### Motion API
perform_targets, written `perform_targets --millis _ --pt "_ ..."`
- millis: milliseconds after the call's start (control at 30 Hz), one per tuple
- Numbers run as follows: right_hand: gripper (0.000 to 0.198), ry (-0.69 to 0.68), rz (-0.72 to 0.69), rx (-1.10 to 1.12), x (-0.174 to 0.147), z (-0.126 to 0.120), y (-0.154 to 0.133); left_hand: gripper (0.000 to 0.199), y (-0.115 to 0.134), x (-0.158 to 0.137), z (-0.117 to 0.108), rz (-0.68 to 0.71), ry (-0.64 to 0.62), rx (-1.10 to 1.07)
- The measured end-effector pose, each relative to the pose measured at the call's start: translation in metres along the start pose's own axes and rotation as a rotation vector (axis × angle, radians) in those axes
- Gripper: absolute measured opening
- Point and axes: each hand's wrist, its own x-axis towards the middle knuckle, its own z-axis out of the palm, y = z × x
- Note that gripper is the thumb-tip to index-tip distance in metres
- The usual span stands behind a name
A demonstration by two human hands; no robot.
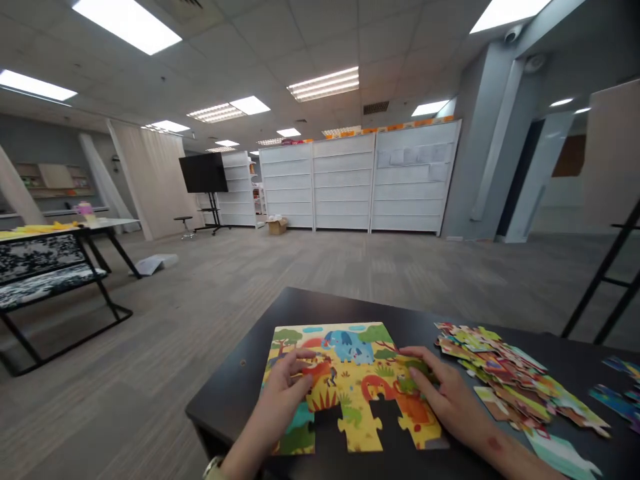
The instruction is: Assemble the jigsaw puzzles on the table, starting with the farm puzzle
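Note:
A partly assembled jigsaw puzzle (353, 380) lies flat on the black table, printed with blue elephants, a lion, trees and other animals on yellow. Along its near edge are two gaps through which the table shows. My left hand (280, 397) rests on the puzzle's left side, thumb and fingers apart over an orange animal. On the right side, my right hand (447, 397) touches the puzzle with its fingers stretched forward and its thumb apart, near the lion and a green patch. Both hands partly cover the pieces beneath them.
A heap of loose puzzle pieces (505, 373) spreads to the right of my right hand. Several blue pieces (617, 400) lie at the far right. The black table (240, 380) has a rounded left corner near my left arm. A patterned bench (45, 280) stands on the floor at left.

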Motion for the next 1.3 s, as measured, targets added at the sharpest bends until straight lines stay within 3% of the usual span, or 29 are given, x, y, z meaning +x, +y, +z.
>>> perform_targets --millis 200,567,667,767,867,967,1133,1300 --pt "0.033 -0.013 -0.004 0.041 -0.001 -0.001 -0.003 0.046 0.002 -0.002 -0.025 0.028 0.053 0.058" --pt "0.051 -0.089 0.027 0.329 -0.003 -0.001 -0.007 0.035 -0.003 0.009 -0.007 0.064 0.073 0.122" --pt "0.051 -0.106 0.030 0.440 -0.004 0.005 -0.012 0.028 0.000 0.011 0.013 0.072 0.039 0.102" --pt "0.054 -0.113 0.032 0.548 -0.009 0.013 -0.021 0.023 0.004 0.006 0.050 0.070 -0.040 0.068" --pt "0.055 -0.127 0.066 0.618 -0.014 0.016 -0.030 0.031 0.008 -0.002 0.088 0.006 -0.183 0.039" --pt "0.052 -0.115 0.074 0.639 -0.016 0.014 -0.036 0.037 0.008 -0.006 0.109 -0.005 -0.263 0.031" --pt "0.049 -0.097 0.068 0.676 -0.017 0.010 -0.040 0.033 -0.002 0.001 0.116 0.019 -0.125 0.005" --pt "0.077 -0.173 0.095 0.791 -0.020 0.021 -0.037 0.038 -0.003 0.003 0.117 0.083 -0.012 0.003"
